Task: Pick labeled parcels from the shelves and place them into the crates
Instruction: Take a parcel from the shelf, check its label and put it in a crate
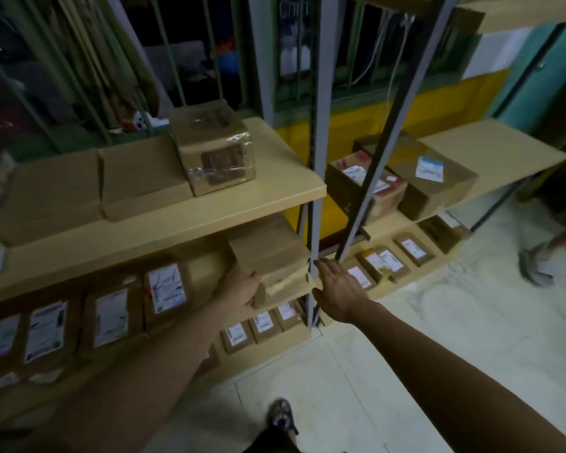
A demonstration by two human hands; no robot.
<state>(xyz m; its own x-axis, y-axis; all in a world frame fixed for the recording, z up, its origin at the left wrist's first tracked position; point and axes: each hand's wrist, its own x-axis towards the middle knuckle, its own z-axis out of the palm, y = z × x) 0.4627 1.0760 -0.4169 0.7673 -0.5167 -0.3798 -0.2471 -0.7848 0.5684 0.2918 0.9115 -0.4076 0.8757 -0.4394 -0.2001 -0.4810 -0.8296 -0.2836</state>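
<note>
Head view: left hand (242,286) lies against the left face of the brown cardboard parcel (272,256), stored beneath the beige laminate shelf board (164,230); fingers hidden, grasp indeterminable; right hand (337,289) released, fingers straight, beside the grey steel upright (317,158); probable fault: one-sided pull skews the parcel against the upright; pale floor (406,354), dim room, crates not visible.

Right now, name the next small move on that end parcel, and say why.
Probably bring the right hand leftward onto the parcel's right side. The left hand touches its left side, while the right hand is open and apart from it, beside the post. With both sides held, the parcel could likely be slid out.
</note>
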